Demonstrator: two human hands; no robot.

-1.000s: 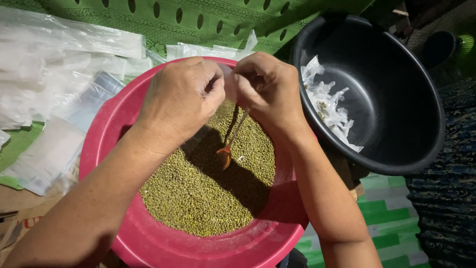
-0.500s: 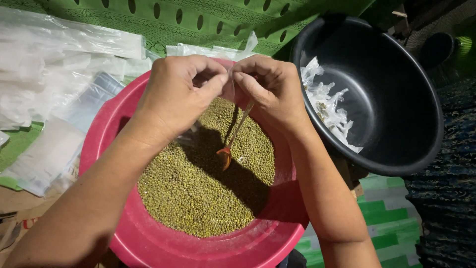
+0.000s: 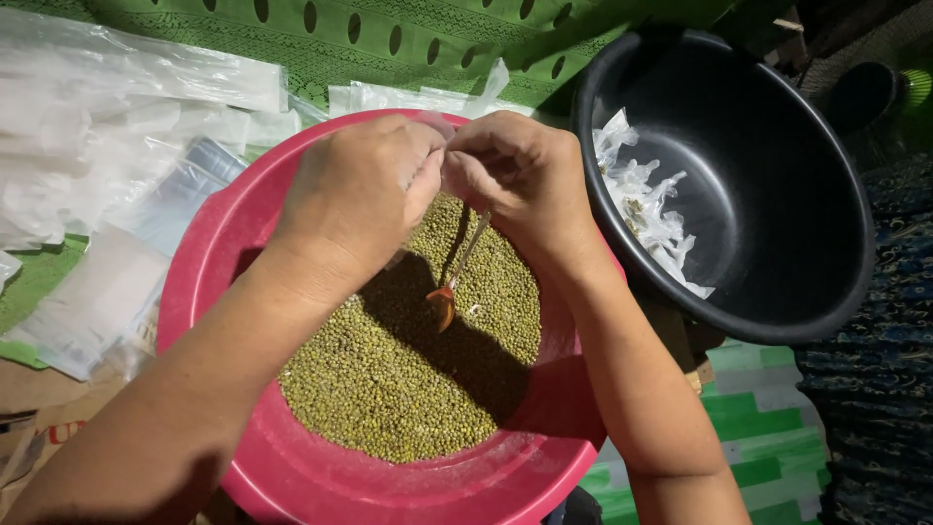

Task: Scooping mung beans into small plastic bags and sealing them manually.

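Observation:
A pink plastic basin (image 3: 209,282) holds a heap of small green beans (image 3: 408,379). Above its far rim my left hand (image 3: 355,194) and my right hand (image 3: 520,180) meet, fingertips pinched together on a small clear plastic bag (image 3: 437,126) that is mostly hidden between them. A thin-handled spoon (image 3: 455,277) hangs down from under my right hand, its bowl just over the beans. Which fingers hold the spoon is hidden.
A big black tub (image 3: 777,194) at the right holds several small tied clear bags (image 3: 646,209) along its left wall. Flat clear plastic bags (image 3: 117,126) lie piled at the left. Green perforated plastic (image 3: 389,39) runs along the back; a green and white woven sack (image 3: 768,418) lies at lower right.
Both hands have stayed above the basin's far rim, fingers working against each other. The spoon still hangs in the same place.

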